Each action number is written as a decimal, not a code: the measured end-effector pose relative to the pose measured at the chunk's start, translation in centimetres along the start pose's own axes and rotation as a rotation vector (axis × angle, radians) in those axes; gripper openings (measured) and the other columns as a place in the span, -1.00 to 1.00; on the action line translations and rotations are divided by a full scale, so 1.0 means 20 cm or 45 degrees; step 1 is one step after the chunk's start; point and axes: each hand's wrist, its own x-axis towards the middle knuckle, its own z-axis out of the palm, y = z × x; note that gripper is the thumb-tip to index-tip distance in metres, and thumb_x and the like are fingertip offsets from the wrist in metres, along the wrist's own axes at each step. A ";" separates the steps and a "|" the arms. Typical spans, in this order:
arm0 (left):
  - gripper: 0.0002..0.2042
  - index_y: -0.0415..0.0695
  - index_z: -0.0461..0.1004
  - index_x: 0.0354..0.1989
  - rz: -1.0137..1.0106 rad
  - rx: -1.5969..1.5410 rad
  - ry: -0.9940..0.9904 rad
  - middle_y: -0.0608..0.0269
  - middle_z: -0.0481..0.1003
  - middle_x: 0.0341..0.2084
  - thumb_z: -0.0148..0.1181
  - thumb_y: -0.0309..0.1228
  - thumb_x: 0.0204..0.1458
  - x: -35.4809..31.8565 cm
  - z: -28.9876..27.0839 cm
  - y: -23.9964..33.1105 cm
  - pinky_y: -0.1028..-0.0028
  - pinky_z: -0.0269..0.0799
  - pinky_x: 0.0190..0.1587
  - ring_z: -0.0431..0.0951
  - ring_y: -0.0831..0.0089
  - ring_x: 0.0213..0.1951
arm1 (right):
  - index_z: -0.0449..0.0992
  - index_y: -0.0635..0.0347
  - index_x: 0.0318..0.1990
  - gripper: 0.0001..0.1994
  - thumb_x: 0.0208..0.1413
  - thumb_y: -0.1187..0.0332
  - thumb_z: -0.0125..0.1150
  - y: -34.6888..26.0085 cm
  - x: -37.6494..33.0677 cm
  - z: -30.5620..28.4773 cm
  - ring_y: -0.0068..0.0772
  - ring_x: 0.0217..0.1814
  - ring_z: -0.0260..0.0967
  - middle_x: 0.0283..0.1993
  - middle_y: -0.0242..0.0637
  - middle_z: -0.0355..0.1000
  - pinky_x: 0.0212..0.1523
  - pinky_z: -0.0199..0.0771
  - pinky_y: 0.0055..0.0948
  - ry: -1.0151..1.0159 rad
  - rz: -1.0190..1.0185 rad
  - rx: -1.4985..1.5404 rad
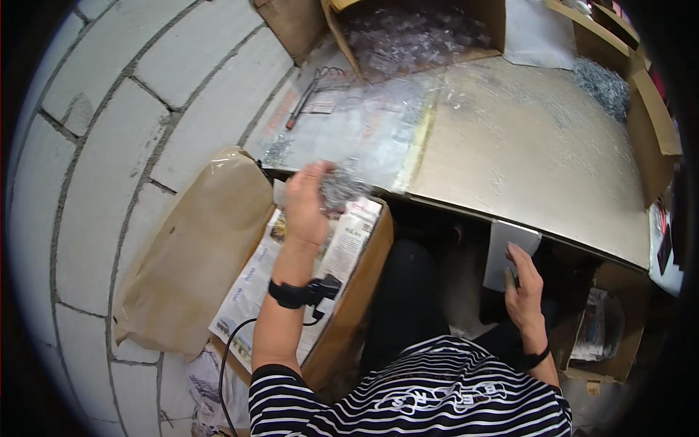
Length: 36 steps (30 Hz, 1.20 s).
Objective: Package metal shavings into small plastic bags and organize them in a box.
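My left hand [306,202] is closed round a tangled clump of small silvery metal pieces [345,185], slightly blurred. It is held above the newspaper-covered box at my left, near the table's front edge. Their exact kind is too small to make out. Below the table edge on the right, my right hand [526,290] grips a flat whitish card or plate [501,247] between thumb and fingers. More of the silvery pieces [277,151] lie scattered on the plastic-covered left part of the table, beyond my left hand.
The table [524,138] carries an open carton of clear plastic pieces [415,36] at the back. A heap of silvery metal pieces [603,87] sits at the far right. A red-ended tool [300,108] lies back left. Newspaper [342,251] covers the left box; another carton [622,346] stands lower right.
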 end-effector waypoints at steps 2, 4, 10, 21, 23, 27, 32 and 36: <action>-0.76 -0.20 0.45 -0.27 0.014 -0.001 -0.002 0.24 0.49 -0.42 0.02 -0.26 0.16 0.07 -0.20 0.10 0.46 0.52 -0.63 0.55 0.48 -0.49 | 0.39 0.32 -0.03 -0.62 -0.08 0.72 0.07 0.06 -0.06 0.00 -0.05 -0.01 0.41 -0.02 -0.01 0.40 -0.01 0.41 -0.36 -0.056 -0.023 -0.031; -0.77 -0.20 0.45 -0.29 0.008 -0.013 -0.016 0.25 0.49 -0.44 0.02 -0.27 0.16 0.14 -0.31 0.05 0.45 0.52 -0.62 0.55 0.48 -0.50 | 0.41 0.33 -0.08 -0.65 -0.09 0.72 0.07 0.07 -0.04 0.03 -0.03 -0.04 0.42 -0.06 -0.02 0.42 -0.04 0.42 -0.37 -0.115 -0.028 -0.082; -0.80 -0.24 0.44 -0.31 -0.177 -0.139 0.112 0.24 0.49 -0.44 0.04 -0.33 0.15 0.11 -0.57 -0.27 0.46 0.51 -0.46 0.54 0.48 -0.44 | 0.45 0.25 -0.16 -0.67 -0.20 0.60 0.14 -0.23 0.27 0.36 -0.11 -0.14 0.44 -0.12 -0.14 0.44 -0.17 0.50 -0.27 -0.412 -0.471 0.082; -0.84 -0.28 0.46 -0.28 -0.377 -0.187 0.316 0.21 0.49 -0.39 0.00 -0.44 0.15 -0.04 -0.72 -0.50 0.46 0.45 -0.24 0.51 0.45 -0.33 | 0.43 0.32 -0.06 -0.62 -0.07 0.36 0.06 -0.49 0.48 1.08 0.00 0.24 0.17 0.11 -0.05 0.30 0.20 0.14 0.02 -0.820 -0.893 -0.135; -0.80 -0.32 0.45 -0.23 -0.421 -0.212 0.344 0.19 0.49 -0.36 -0.03 -0.44 0.17 -0.04 -0.77 -0.56 0.43 0.47 -0.20 0.51 0.43 -0.32 | 0.45 0.32 -0.09 -0.65 -0.05 0.35 0.04 -0.49 0.43 1.09 0.00 0.22 0.20 0.10 -0.06 0.32 0.19 0.15 0.03 -0.919 -0.912 -0.103; -0.73 -0.37 0.41 -0.07 -0.547 -0.197 0.384 0.16 0.48 -0.32 -0.03 -0.43 0.16 -0.04 -0.75 -0.54 0.45 0.46 -0.19 0.50 0.44 -0.29 | 0.47 0.34 -0.13 -0.67 -0.05 0.35 0.04 -0.50 0.42 1.12 0.01 0.21 0.22 0.07 -0.05 0.34 0.15 0.18 0.07 -1.003 -0.932 -0.021; -0.72 -0.35 0.41 -0.06 -0.618 -0.107 0.293 0.15 0.48 -0.32 -0.02 -0.40 0.16 -0.01 -0.75 -0.55 0.48 0.44 -0.17 0.49 0.46 -0.28 | 0.46 0.36 -0.11 -0.66 -0.06 0.37 0.04 -0.50 0.51 1.16 0.03 0.27 0.14 0.11 -0.03 0.31 0.16 0.17 0.11 -0.907 -0.871 0.099; -0.78 -0.31 0.43 -0.16 -0.569 -0.002 0.265 0.21 0.47 -0.36 -0.02 -0.41 0.16 0.00 -0.74 -0.55 0.52 0.41 -0.19 0.48 0.49 -0.30 | 0.40 0.38 -0.02 -0.58 -0.09 0.37 0.06 -0.44 0.61 1.18 0.11 0.31 0.06 0.16 0.08 0.24 0.21 0.06 0.12 -0.873 -0.654 -0.168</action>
